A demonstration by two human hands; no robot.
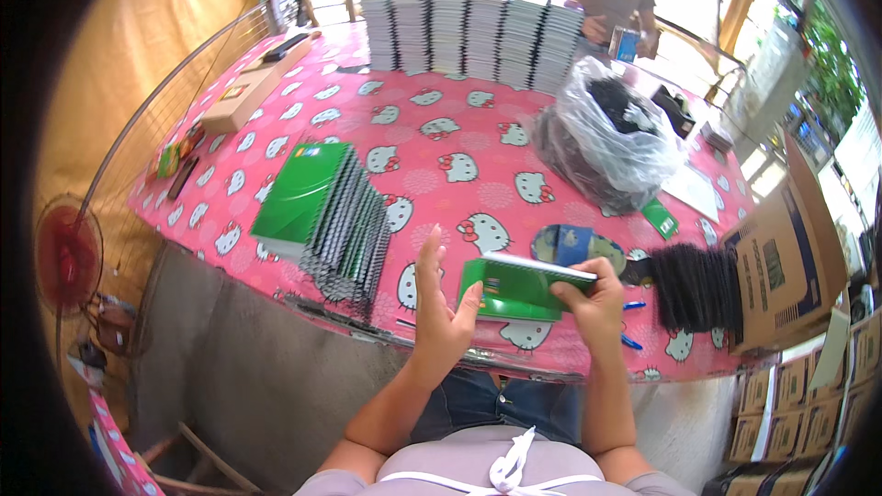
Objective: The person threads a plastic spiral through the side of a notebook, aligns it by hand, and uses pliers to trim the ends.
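A pink cloth (pixel 340 115) printed with white cat faces covers the table here, and a red fan (pixel 69 257) stands off to the left, far outside the reach of the fingers. Close to the near edge, the notebook (pixel 519 296) is up in the worker's hands, its green cover facing the body and white page edges showing along the top. The right hand (pixel 599 305) has it pinched at its right end, thumb on the green side and fingers curled around. The left hand (pixel 439 312) is spread wide, fingers pointing up, with the thumb at the notebook's left end; whether that thumb presses on it, I can't tell.

Left of the left fingers sits a green stack (pixel 322 211) of coil-bound books. Just beyond the right fingers lies a blue patterned item (pixel 577 245). To their right are two blue pens (pixel 631 342), then black coils (pixel 694 289) beside a carton (pixel 781 262). Farther out past the right fingers is a clear bag (pixel 611 142) of dark stuff. Well beyond both hands, tall piles (pixel 469 35) of books line the far side, with another person (pixel 611 5) standing near them.
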